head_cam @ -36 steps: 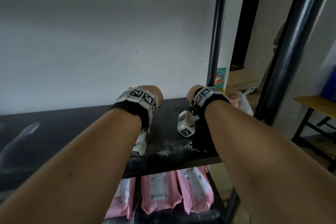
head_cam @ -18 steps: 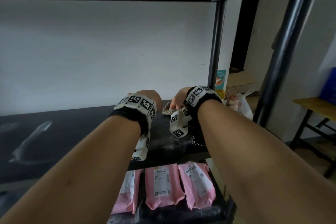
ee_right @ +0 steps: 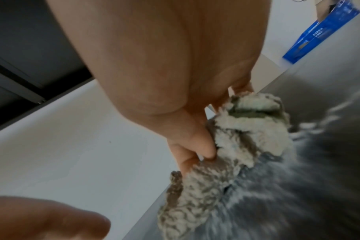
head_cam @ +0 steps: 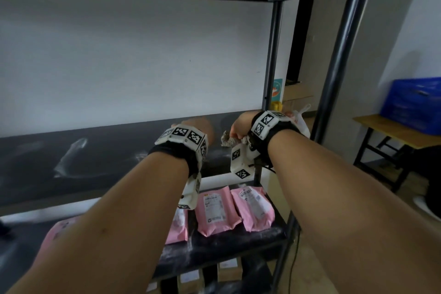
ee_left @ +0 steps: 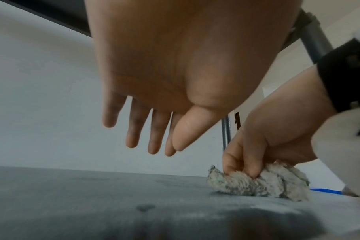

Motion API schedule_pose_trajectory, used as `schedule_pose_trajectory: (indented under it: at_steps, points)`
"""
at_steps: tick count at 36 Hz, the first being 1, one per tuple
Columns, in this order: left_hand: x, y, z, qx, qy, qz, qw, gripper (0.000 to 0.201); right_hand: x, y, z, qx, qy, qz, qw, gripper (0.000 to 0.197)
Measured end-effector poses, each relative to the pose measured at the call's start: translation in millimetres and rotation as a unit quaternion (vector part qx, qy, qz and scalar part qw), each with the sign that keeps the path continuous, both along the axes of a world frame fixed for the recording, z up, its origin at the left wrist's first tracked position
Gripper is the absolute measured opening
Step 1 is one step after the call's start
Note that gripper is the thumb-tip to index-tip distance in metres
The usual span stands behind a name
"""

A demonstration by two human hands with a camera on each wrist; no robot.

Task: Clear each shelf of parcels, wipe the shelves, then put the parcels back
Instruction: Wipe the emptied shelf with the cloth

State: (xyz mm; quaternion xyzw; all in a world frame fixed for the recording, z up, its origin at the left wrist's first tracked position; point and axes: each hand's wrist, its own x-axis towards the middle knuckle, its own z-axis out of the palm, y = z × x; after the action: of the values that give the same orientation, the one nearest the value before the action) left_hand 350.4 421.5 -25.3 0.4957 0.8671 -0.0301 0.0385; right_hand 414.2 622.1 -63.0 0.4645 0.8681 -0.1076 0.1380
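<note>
The right hand (ee_left: 277, 129) pinches a crumpled, dirty grey-white rag (ee_left: 263, 183) between thumb and fingers, the rag's underside resting on the dark shelf (head_cam: 100, 162) toward its right end, near the rear post (head_cam: 272, 55). In the right wrist view the fingers (ee_right: 195, 142) dig into the rag's folds, and pale dust streaks run across the shelf surface beside it. The left hand (ee_left: 154, 81) hangs above the shelf just left of the rag, palm down, fingers (ee_left: 131, 134) straight and slightly spread, holding nothing and clear of the surface. A smeared, curved wipe mark (head_cam: 69, 160) shows on the shelf's left part. The parcels are off this shelf: pink parcels (head_cam: 216, 212) with white labels lie side by side on the tier below, and small brown boxes (head_cam: 226, 270) sit on the tier under that. A blue crate (head_cam: 412, 105) stands on a wooden table (head_cam: 393, 131) to the right, well apart from the rack.
</note>
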Motion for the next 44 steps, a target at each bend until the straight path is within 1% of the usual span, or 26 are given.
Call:
schedule_pose_trajectory:
  at_steps: [1,2,3,4,5,6,7,8,10,13,15,16,20,24,27,28,29,31,33,34,35,36,39,40,42,44]
  points:
    - [0,-1,0,-0.020,-0.005,-0.008,1.000,0.021,-2,28,-15,0.015,-0.010,0.021,1.000,0.059]
    - [-13,10,-14,-0.036,-0.006,-0.019,0.999,0.014,-5,45,-24,0.015,-0.060,0.048,0.997,0.069]
    - [-21,15,-25,-0.035,-0.015,-0.019,0.999,0.008,-2,46,-25,0.047,-0.073,0.071,0.994,0.065]
    - [-20,13,-24,-0.034,-0.025,-0.021,0.999,0.006,3,30,-16,0.066,-0.053,0.068,0.994,0.051]
    - [-11,1,-17,-0.026,-0.026,-0.024,0.999,0.008,22,-21,8,0.069,-0.047,0.059,0.995,0.038]
    - [3,-17,-4,-0.006,-0.021,-0.029,0.999,0.007,43,-84,36,0.094,-0.030,0.057,0.994,0.035]
    - [10,-29,0,0.000,-0.011,-0.022,1.000,0.006,55,-106,44,0.121,-0.008,0.031,0.992,0.037]
    - [20,-43,8,0.019,-0.004,-0.028,0.999,0.012,64,-115,47,0.138,0.028,-0.004,0.990,0.038]
    - [25,-51,9,0.034,-0.014,-0.021,0.999,0.021,86,-127,53,0.139,0.097,-0.074,0.983,0.045]
    - [31,-61,11,0.059,-0.035,0.013,0.998,0.026,113,-141,49,0.152,0.067,-0.112,0.980,0.071]
    - [34,-64,11,0.058,-0.032,0.032,0.997,0.028,116,-141,42,0.150,0.058,-0.139,0.977,0.078]
    - [35,-65,10,0.059,-0.032,0.034,0.997,0.028,114,-140,38,0.135,0.063,-0.155,0.977,0.076]
    - [35,-74,15,0.054,-0.036,0.035,0.997,0.025,114,-161,42,0.104,0.088,-0.159,0.978,0.063]
    - [33,-84,21,0.061,-0.031,0.027,0.997,0.016,89,-181,39,0.078,0.146,-0.158,0.973,0.057]
    - [28,-92,21,0.070,-0.037,0.029,0.996,0.021,70,-191,34,0.049,0.205,-0.157,0.965,0.045]
    - [26,-93,20,0.070,-0.039,0.031,0.996,0.025,64,-194,32,0.038,0.222,-0.160,0.961,0.044]
    - [24,-95,19,0.067,-0.041,0.034,0.996,0.026,58,-199,33,0.031,0.231,-0.157,0.960,0.047]
    - [21,-97,18,0.061,-0.039,0.034,0.997,0.026,45,-197,29,0.020,0.214,-0.147,0.965,0.059]
    - [18,-99,17,0.060,-0.034,0.035,0.997,0.025,31,-176,19,0.006,0.198,-0.132,0.971,0.067]
    - [17,-100,17,0.062,-0.034,0.033,0.997,0.026,30,-170,17,-0.001,0.203,-0.126,0.971,0.070]
    - [16,-102,17,0.063,-0.033,0.034,0.997,0.026,32,-170,20,-0.007,0.213,-0.130,0.968,0.068]
    - [16,-104,17,0.064,-0.033,0.036,0.997,0.026,37,-172,25,-0.005,0.216,-0.140,0.966,0.062]
    - [12,-112,18,0.068,-0.040,0.049,0.996,0.023,65,-189,45,0.057,0.202,-0.170,0.963,0.039]
    - [11,-115,18,0.072,-0.045,0.054,0.995,0.022,75,-191,48,0.074,0.182,-0.181,0.964,0.035]
    - [8,-119,19,0.083,-0.052,0.058,0.993,0.019,89,-196,50,0.098,0.146,-0.183,0.967,0.035]
    - [6,-122,20,0.082,-0.053,0.065,0.993,0.018,84,-196,45,0.089,0.134,-0.170,0.972,0.035]
